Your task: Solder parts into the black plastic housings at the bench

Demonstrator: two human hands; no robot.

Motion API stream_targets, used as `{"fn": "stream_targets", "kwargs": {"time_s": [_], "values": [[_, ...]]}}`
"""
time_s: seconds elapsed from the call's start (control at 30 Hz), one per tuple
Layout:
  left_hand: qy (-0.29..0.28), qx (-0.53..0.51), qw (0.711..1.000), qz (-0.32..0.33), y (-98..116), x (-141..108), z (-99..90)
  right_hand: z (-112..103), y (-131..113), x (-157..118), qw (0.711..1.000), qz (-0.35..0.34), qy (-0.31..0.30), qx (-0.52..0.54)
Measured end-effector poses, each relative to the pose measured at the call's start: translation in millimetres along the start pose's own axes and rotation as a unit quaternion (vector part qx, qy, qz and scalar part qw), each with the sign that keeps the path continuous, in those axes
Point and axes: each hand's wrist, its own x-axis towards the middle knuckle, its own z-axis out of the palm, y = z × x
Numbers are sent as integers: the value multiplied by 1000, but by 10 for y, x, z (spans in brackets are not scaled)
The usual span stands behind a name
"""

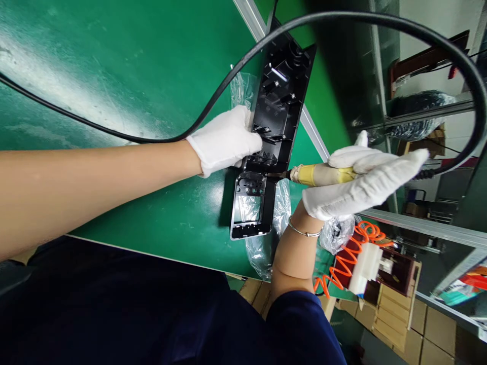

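Note:
My left hand [230,137], in a white glove, grips the side edge of a long black plastic housing [277,119]. The housing lies open side up, with ribs, posts and a rectangular window at its near end. In my right hand [365,177], also gloved, is a corded hand tool [315,175] with a yellow and beige barrel. My fingers lie rather straight along it. Its thin dark tip reaches into the housing by the crossbar above the window; whether it touches cannot be made out. The exact kind of tool does not show.
A thick black cable [342,17] arches from the tool over the housing and across the green table [171,218]. Clear plastic film [281,203] lies under the housing. At right are an orange coiled hose [348,258], a bagged item [337,233] and cardboard boxes [437,329].

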Motion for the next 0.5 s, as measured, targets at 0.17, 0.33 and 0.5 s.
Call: {"fn": "stream_targets", "kwargs": {"time_s": [0.17,0.33,0.5], "values": [[-13,-4,1000,13,-2,-10,0,0,-2,6,1000,-1,5,-22],[-6,5,1000,11,-17,-8,5,-8,-6,-7,999,-3,-11,-49],[7,13,1000,-6,0,-13,8,-10,6,-6,999,-7,-11,-49]]}}
